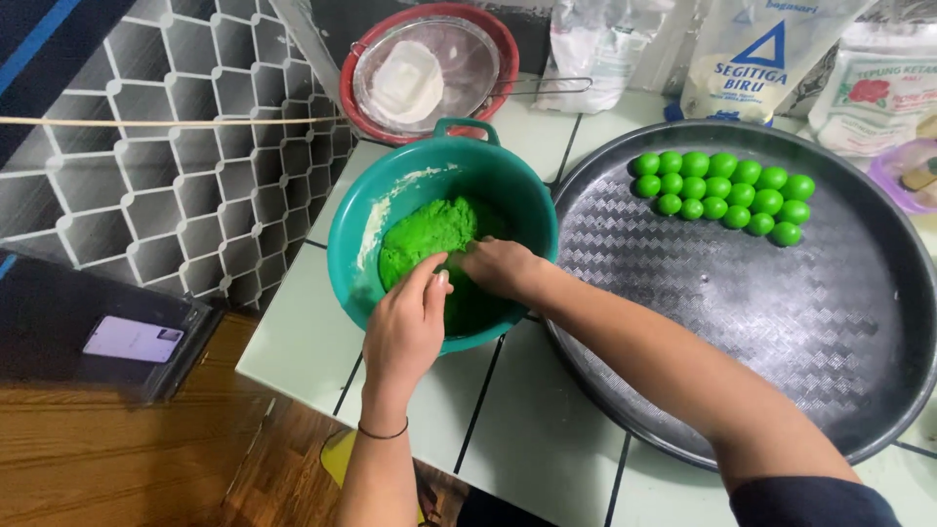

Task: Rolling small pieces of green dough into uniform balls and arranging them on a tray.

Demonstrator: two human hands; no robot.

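A teal bowl (356, 229) holds a lump of bright green dough (429, 234). My left hand (405, 327) rests over the bowl's near rim, fingers touching the dough's lower edge. My right hand (498, 265) reaches into the bowl from the right, fingers closed on the dough. Which hand actually grips a piece is hard to tell. To the right lies a large round dark tray (742, 322) with several small green dough balls (727, 185) grouped at its far side.
Behind the bowl stands a red bowl (503, 44) with a mesh sieve (459, 59) holding white flour. Flour bags (761, 54) line the back. A small purple container (903, 171) sits far right. A phone (132, 339) lies at the left, beside the tiled table (532, 434).
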